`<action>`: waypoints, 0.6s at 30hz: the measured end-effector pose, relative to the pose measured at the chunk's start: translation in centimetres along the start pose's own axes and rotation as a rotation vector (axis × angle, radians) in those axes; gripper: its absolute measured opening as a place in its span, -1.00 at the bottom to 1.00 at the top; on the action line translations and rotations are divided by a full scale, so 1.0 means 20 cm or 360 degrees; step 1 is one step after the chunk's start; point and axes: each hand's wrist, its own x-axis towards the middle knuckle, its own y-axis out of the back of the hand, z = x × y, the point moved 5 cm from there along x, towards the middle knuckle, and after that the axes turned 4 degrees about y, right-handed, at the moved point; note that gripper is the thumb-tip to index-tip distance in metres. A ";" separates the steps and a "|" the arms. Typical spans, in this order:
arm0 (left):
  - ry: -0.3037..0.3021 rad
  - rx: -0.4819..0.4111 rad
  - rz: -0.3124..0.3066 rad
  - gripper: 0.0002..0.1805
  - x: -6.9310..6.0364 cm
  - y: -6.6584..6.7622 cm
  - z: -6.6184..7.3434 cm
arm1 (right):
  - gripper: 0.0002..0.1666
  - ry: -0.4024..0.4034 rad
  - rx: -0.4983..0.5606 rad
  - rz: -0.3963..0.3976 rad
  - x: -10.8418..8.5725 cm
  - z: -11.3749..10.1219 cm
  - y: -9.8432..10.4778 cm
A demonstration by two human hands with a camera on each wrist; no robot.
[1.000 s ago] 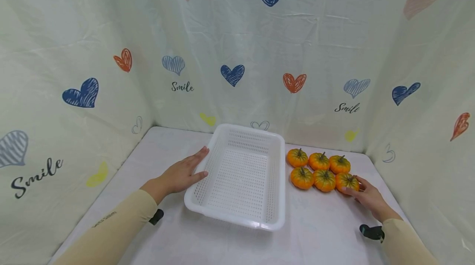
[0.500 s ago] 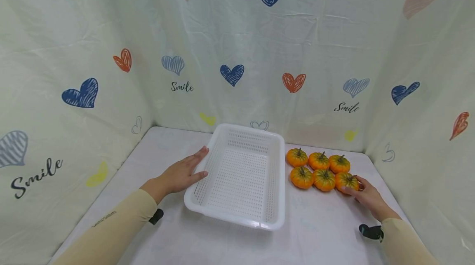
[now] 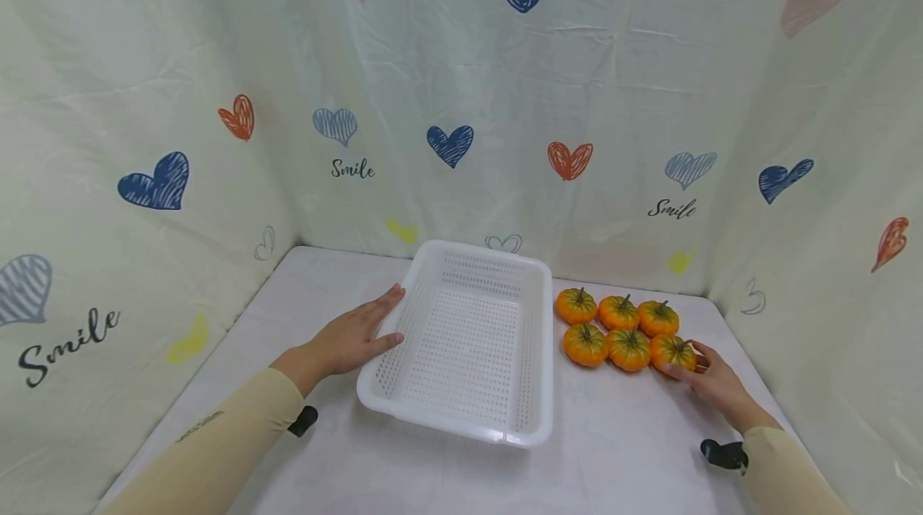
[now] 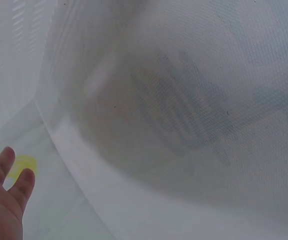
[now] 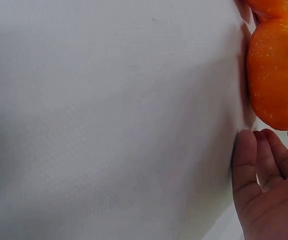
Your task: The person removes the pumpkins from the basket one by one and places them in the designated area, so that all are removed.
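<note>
A white perforated plastic basket (image 3: 469,355) sits in the middle of the table in the head view, turned slightly. My left hand (image 3: 353,339) rests against its left rim with fingers straight; in the left wrist view part of that hand (image 4: 4,200) shows beside the basket's wall (image 4: 19,55). Several small orange pumpkins stand in two rows to the right of the basket. My right hand (image 3: 721,387) holds the front-right pumpkin (image 3: 672,352) between thumb and fingers. In the right wrist view this pumpkin (image 5: 274,75) sits on the table, with its right part out of frame.
The other pumpkins, such as the front-middle one (image 3: 629,350) and the back-left one (image 3: 575,306), stand close together. A white cloth covers the table (image 3: 613,451). Curtains printed with hearts (image 3: 461,203) enclose the back and both sides.
</note>
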 end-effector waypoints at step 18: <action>0.0023 0.0078 0.0116 -0.17 -0.05 0.09 -0.08 | 0.19 0.0531 -0.0422 0.0129 -0.16 -0.34 0.23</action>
